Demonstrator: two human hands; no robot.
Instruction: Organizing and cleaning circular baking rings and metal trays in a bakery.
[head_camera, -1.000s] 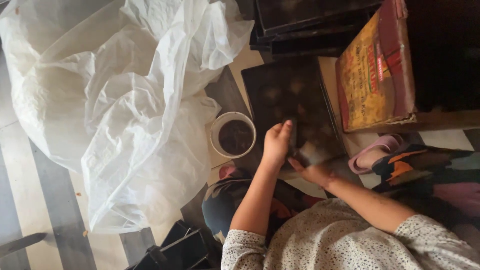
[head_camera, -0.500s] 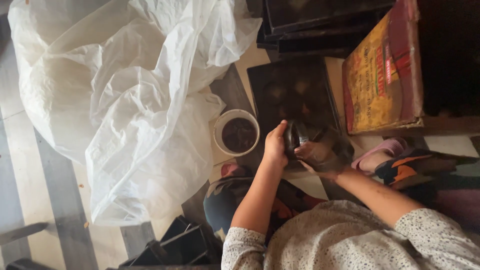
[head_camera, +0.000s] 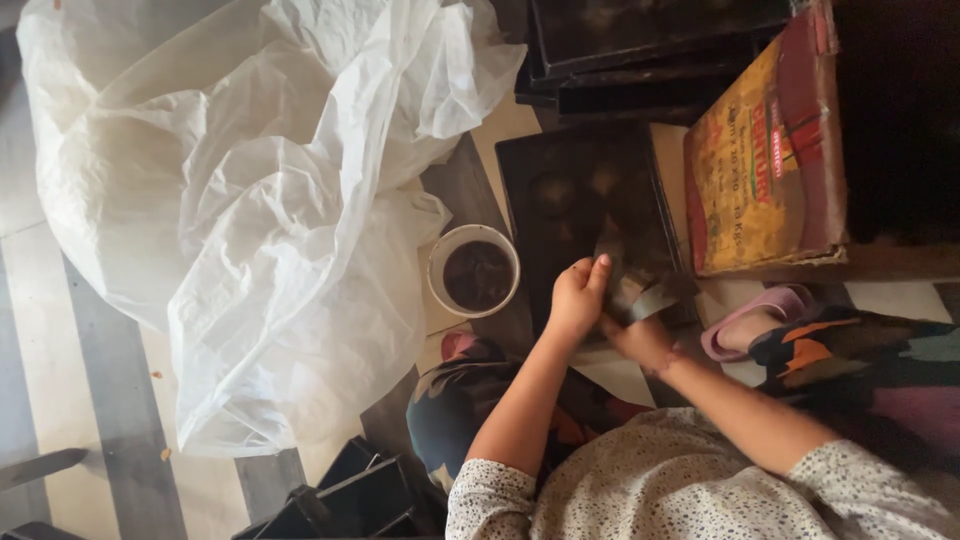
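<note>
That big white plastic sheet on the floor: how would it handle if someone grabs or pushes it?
The white plastic sheet is probably floppy: it lies crumpled in deep folds. It is likely light for its bulk, since it looks thin and translucent. Pushed, it would likely bunch up rather than slide whole, and could nudge the small white cup beside it.

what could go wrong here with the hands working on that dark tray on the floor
1. The white cup of dark stuff sits right beside the left hand; a nudge of the arm could tip it over.
2. Both hands meet over the dark tray, the right hand gripping a dark strip; it might slip or smear.
3. The plastic sheet lies close and could get soiled.
</note>
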